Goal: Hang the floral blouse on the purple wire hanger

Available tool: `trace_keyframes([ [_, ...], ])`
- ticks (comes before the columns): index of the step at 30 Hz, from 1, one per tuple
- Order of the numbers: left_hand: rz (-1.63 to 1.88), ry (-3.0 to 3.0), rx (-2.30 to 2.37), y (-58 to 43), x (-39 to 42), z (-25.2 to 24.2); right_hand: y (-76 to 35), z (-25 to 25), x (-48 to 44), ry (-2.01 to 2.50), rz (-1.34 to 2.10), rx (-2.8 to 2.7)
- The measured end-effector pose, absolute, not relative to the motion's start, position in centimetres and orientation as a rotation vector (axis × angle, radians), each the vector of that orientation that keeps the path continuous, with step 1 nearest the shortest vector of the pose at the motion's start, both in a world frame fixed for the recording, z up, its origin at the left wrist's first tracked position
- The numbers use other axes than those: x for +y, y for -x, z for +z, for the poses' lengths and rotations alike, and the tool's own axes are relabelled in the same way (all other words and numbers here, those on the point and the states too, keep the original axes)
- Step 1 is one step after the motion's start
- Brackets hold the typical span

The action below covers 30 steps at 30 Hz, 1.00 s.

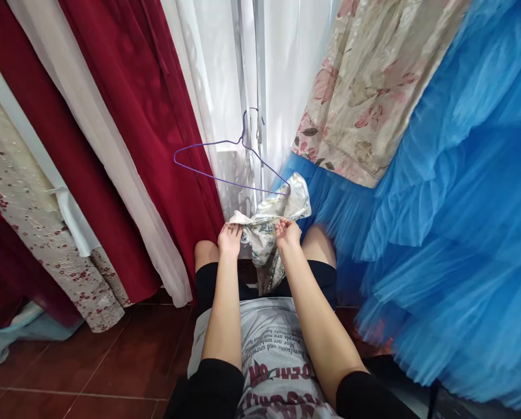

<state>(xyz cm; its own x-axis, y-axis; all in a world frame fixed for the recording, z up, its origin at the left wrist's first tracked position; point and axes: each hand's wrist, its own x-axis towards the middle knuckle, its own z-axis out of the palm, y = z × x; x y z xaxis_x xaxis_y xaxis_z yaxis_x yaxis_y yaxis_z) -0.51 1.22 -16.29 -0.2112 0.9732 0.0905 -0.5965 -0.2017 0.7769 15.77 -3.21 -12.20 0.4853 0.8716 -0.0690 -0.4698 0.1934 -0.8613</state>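
Note:
A light patterned garment (pixel 263 241) is bunched above my lap, between my two hands. My left hand (pixel 230 238) grips its left edge, fingers closed on the cloth. On the other side my right hand (pixel 287 233) pinches the same cloth near its middle. A thin purple hanger (pixel 216 177) is just beyond my hands, with its right corner inside the upper right part of the garment. The hanger's left corner is bare, and its hook points up beside a pale metal pole. The garment's lower end hangs down between my thighs.
Red drapes (pixel 124 87) and pale ones hang on the left, with a flowered beige fabric (pixel 77 279) farther out. A floral cloth (pixel 365 99) and a blue tulle dress (pixel 461 233) hang on the right. White sheer fabric is behind the hanger. Red floor tiles (pixel 124 361) show at lower left.

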Motion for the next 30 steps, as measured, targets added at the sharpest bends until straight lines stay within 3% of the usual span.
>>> trace_keyframes([
  [6,1.666,-1.179,0.509,-4.3,-2.5,-11.9,-15.4,-13.1,-4.4,0.946,1.024,-0.66],
  [14,1.776,-1.51,0.609,-5.0,-3.9,-10.7,-16.9,-11.0,-7.3,0.778,1.18,-1.453],
  [16,1.683,-1.574,0.576,-4.6,-3.7,-11.7,-17.6,-10.3,-8.3,0.738,1.261,-1.464],
  [19,1.221,-1.825,0.607,-3.6,-4.3,-14.9,-19.9,-9.1,-9.8,0.779,1.297,-1.424],
  [23,0.714,-2.116,0.826,-0.2,-5.6,-19.4,-26.4,-7.3,-10.1,0.95,1.079,-1.563],
  [26,0.823,-2.196,0.984,3.1,-5.6,-19.1,-31.3,-5.4,-7.3,1.005,0.77,-1.517],
  [30,1.073,-2.381,0.97,5.1,-5.2,-13.2,-33.2,-2.0,-0.3,0.955,0.418,-1.345],
])
